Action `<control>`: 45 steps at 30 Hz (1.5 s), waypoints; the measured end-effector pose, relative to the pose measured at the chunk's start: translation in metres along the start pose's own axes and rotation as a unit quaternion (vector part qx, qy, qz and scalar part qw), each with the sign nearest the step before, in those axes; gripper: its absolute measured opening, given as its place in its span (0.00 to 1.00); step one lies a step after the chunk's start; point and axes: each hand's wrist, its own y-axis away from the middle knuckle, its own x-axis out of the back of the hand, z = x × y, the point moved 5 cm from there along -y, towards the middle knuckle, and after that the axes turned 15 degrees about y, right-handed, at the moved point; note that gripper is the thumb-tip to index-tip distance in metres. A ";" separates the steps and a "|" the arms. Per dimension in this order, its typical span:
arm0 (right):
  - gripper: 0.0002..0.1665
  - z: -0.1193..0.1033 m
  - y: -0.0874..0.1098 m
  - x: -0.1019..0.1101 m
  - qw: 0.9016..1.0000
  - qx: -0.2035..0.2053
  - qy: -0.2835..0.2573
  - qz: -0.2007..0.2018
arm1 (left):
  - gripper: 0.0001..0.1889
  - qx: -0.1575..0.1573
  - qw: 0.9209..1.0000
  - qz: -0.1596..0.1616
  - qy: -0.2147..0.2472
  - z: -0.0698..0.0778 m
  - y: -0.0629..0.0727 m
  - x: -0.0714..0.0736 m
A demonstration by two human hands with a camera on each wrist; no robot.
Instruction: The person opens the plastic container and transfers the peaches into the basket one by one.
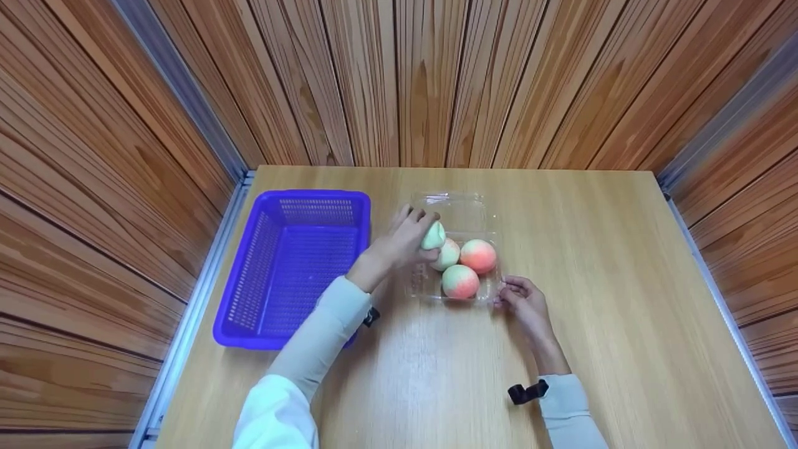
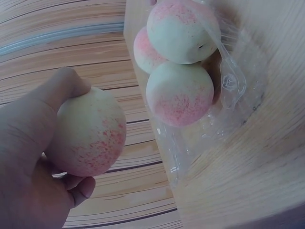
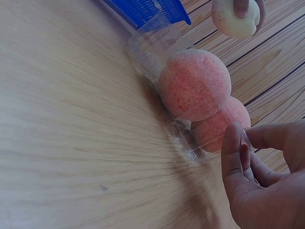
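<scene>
Across the lower middle of the head view spreads the table (image 1: 598,249), and on its left the purple basket (image 1: 312,194), long axis running top to bottom with a lean towards lower left. Centre of the frame now: the clear container (image 1: 426,285), wide open, lid towards the top, tray below, its long axis straight up and down the picture.

In from the lower left comes the left hand (image 1: 405,242), thumb and fingers curled round a peach! And at the tray's lower right corner, the right hand (image 1: 527,302), fingers in a narrow pinch on the plastic edge.

Here's the relation that matters, I'd judge: the held peach (image 1: 434,236) sits up and left of the three tray peaches (image 1: 461,282), and the left wrist view shows a gap between it and them. It's firmly in the left hand; the right hand is diagonally across, well apart.

Which way does it point? Nearly round, no long axis to call. Its pale, creased side faces right in the head view; its pink blush lies low in the left wrist view.
</scene>
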 end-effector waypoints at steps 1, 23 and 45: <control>0.24 0.000 0.000 0.000 1.000 -0.001 -0.001 -0.001 | 0.37 -0.002 1.000 0.002 -0.003 0.000 0.000 0.001; 0.21 0.002 -0.002 -0.001 1.000 -0.002 -0.015 0.011 | 0.38 0.000 0.998 0.010 0.060 -0.002 -0.001 0.010; 0.22 0.001 -0.001 0.000 1.000 0.002 -0.001 0.005 | 0.38 -0.010 0.998 0.025 0.062 -0.005 -0.001 0.026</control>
